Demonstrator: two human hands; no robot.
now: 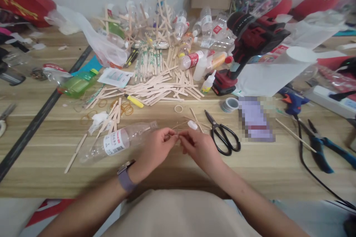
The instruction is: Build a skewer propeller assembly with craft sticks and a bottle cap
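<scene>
Close together above the front of the table, my left hand (162, 140) and my right hand (198, 148) meet at the fingertips. Both are closed in a pinch around something small and thin, like a strand, too fine to make out. Left of my left hand lies a clear plastic bottle (113, 143) with a white label, on its side. Just beyond my right hand are a small white translucent piece (192, 124) and a thin wooden stick (196, 119). Black-handled scissors (224, 137) rest to the right of that hand.
Wooden craft sticks (158, 87) spread across the middle. A yellow cutter (135, 101), rubber bands (126, 108), a tape roll (230, 104) and a glue bottle (208, 82) lie nearer. A red-black drill (236, 52) stands behind. Pliers (319, 148) and a glue gun (293, 103) with cable are at right.
</scene>
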